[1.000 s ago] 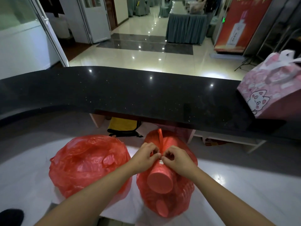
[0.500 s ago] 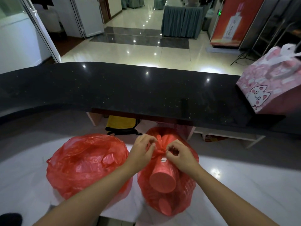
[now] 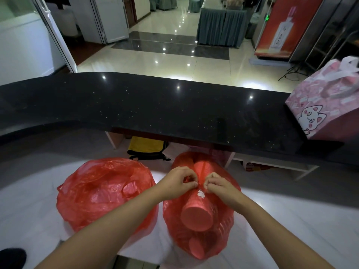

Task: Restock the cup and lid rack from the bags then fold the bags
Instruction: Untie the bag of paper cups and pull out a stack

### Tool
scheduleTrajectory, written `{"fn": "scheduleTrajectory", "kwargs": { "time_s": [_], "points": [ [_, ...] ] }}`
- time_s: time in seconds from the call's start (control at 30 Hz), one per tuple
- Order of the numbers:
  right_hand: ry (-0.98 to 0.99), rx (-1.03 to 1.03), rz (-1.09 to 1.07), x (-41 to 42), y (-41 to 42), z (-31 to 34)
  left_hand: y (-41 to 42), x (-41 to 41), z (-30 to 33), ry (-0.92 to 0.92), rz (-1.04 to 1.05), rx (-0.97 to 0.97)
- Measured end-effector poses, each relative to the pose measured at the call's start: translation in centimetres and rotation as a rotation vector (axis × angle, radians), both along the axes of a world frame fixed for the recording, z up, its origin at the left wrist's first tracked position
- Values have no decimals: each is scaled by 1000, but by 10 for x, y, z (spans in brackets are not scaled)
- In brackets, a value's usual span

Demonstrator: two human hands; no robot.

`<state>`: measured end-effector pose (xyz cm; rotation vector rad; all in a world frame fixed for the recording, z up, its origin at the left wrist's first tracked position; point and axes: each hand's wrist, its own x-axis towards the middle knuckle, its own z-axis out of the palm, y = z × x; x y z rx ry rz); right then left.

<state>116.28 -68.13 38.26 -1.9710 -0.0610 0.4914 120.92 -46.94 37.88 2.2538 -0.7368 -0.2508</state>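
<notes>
Between hands | cup bag (image 3: 202, 216) knot | left hand (image 3: 179, 181), right hand (image 3: 217, 184) pinching it

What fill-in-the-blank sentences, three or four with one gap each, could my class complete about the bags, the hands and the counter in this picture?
1. Both hands, the left hand and the right hand, pinch the knot of the ____ red bag.
2. Through that bag's plastic show stacked red ____.
3. The other red bag lies to its ____.
4. The pink gift bag on the black counter bears a cartoon ____.

Missing words: right; cups; left; cat
</notes>
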Motion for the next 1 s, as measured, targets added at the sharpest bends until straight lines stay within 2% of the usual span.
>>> {"fn": "scheduleTrajectory", "kwargs": {
  "time_s": [0.1,0.2,0.37,0.43,0.53,0.6,0.67,0.8,1.0],
  "points": [
    [-39,-97,0,-1,-8,0,-2,0,0,52,34,7],
    [-43,-128,48,-6,-21,2,-2,-3,-3,10,86,-4],
    [26,58,38,-13,-30,8,-3,-12,1,8,205,-154],
    [25,137,31,-15,-29,11,-5,-16,5,-8,143,-111],
    [54,322,5,-17,-27,12,-10,-22,9,-132,7,-6],
    [92,447,-30,-18,-27,12,-14,-23,12,-192,-41,5],
    [102,487,-42,-17,-27,11,-19,-22,15,-198,-62,4],
    [110,413,-56,-21,-31,8,-25,-20,14,-80,-127,21],
    [72,296,-39,-37,-41,-6,-36,-19,2,-38,-137,83]
  ]
}}
